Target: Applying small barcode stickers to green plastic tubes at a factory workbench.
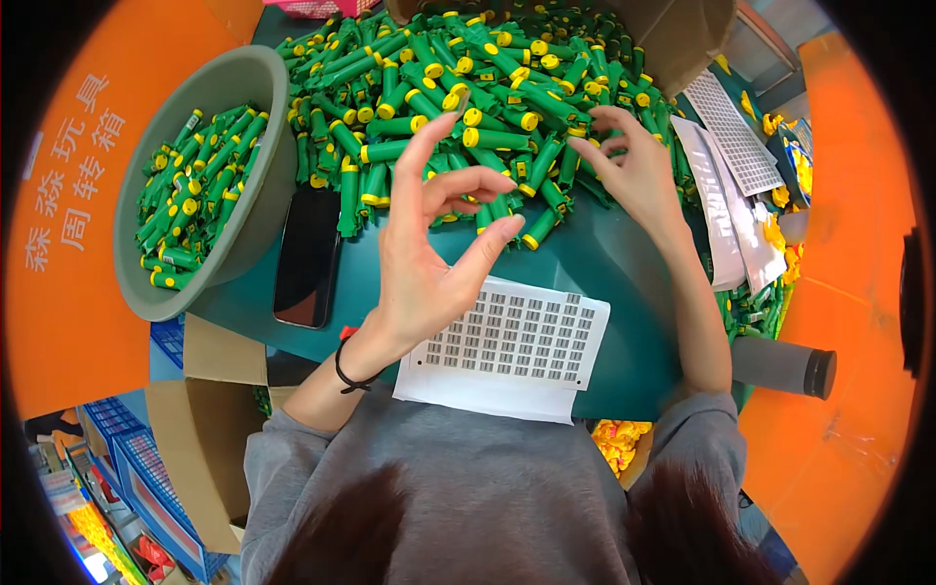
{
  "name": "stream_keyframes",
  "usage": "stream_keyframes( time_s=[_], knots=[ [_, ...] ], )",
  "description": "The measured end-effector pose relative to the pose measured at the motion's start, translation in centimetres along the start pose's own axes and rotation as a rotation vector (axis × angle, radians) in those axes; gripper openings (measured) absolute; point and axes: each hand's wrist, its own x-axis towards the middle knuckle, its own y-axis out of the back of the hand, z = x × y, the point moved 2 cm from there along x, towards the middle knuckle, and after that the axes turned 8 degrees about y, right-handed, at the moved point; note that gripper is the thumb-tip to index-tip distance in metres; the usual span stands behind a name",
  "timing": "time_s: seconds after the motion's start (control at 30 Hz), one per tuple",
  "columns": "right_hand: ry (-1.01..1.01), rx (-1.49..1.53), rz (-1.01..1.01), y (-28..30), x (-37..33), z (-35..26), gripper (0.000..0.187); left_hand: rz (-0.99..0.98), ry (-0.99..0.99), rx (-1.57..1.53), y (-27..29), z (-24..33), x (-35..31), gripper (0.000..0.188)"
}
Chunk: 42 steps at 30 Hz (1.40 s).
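My left hand is raised over the near side of a pile of small green tubes with yellow ends. Its thumb and fingers are curved and spread apart, with nothing plainly held between them. A small greyish patch shows at the index fingertip, too small to name. At the pile's right side, my right hand has its thumb and fingers apart, the fingertips at the tubes; I cannot tell whether they touch one. Below my hands, a white sheet of small printed labels lies at the table's near edge.
A grey-green basin of similar tubes stands on the left, with a black phone beside it. More label sheets lie on the right, near a grey cylinder. An open cardboard box sits below left.
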Motion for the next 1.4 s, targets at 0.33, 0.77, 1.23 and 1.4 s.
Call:
stream_keyframes(
  time_s=[0.33, 0.77, 1.23, 1.4],
  knots=[
    [0.136, -0.175, -0.027, -0.6, 1.1, 1.1, 0.037, 0.107, -0.003, 0.197, -0.4, -0.3, -0.6, 0.033],
    [-0.100, 0.945, -0.044, 2.3, -11.0, -3.2, 0.037, -0.237, -0.039, -0.005, -1.1, 2.2, -0.1, 0.010],
    [-0.216, 0.933, 0.007, 1.4, -14.2, -4.3, 0.040, -0.389, 0.046, 0.120, -3.6, 2.6, -0.3, 0.009],
    [-0.203, 0.922, 0.016, 1.3, -14.2, -4.7, 0.041, -0.399, 0.063, 0.175, -3.5, 2.9, -0.4, 0.009]
  ],
)
